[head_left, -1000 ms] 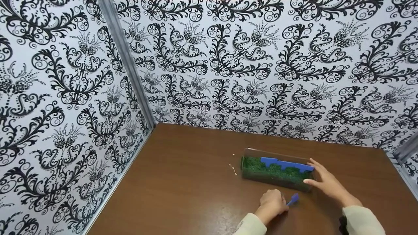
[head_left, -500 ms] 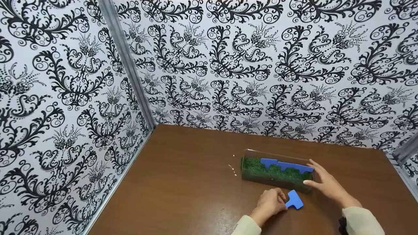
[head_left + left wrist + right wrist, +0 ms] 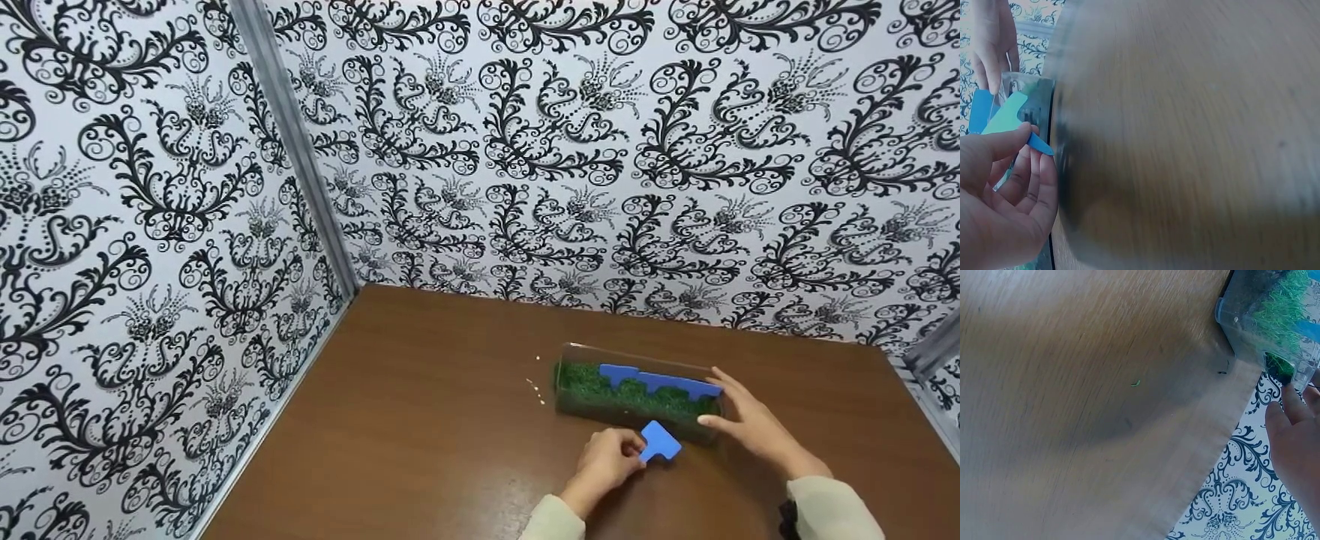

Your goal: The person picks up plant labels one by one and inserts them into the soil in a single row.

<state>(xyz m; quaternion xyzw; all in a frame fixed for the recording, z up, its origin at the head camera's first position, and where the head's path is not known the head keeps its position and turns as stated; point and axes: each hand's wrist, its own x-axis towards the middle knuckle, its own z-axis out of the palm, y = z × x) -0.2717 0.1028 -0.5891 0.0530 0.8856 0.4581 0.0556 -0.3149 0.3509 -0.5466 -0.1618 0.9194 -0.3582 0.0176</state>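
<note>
My left hand (image 3: 606, 461) pinches a blue T-shaped plant label (image 3: 661, 442) between thumb and fingers, just in front of a clear plastic box (image 3: 607, 418). In the left wrist view the pointed stem of the label (image 3: 1041, 144) sticks out past the thumb. Green grass (image 3: 581, 377) fills the box, and a row of blue labels (image 3: 679, 385) stands in it along the back. The right hand (image 3: 761, 427) holds the right end of the box, thumb at the front and fingers toward the back. In the right wrist view, fingertips touch the box's end (image 3: 1249, 351).
Everything stands on a brown wooden table (image 3: 420, 405). Small pale bits (image 3: 536, 386) lie left of the box, and a green shred (image 3: 1135, 383) lies on the table in the right wrist view. Patterned walls (image 3: 525, 150) close off the back and left.
My left hand has moved slightly left and toward the box. The label in it has turned from nearly edge-on to show its flat face. The right hand and box stay in place.
</note>
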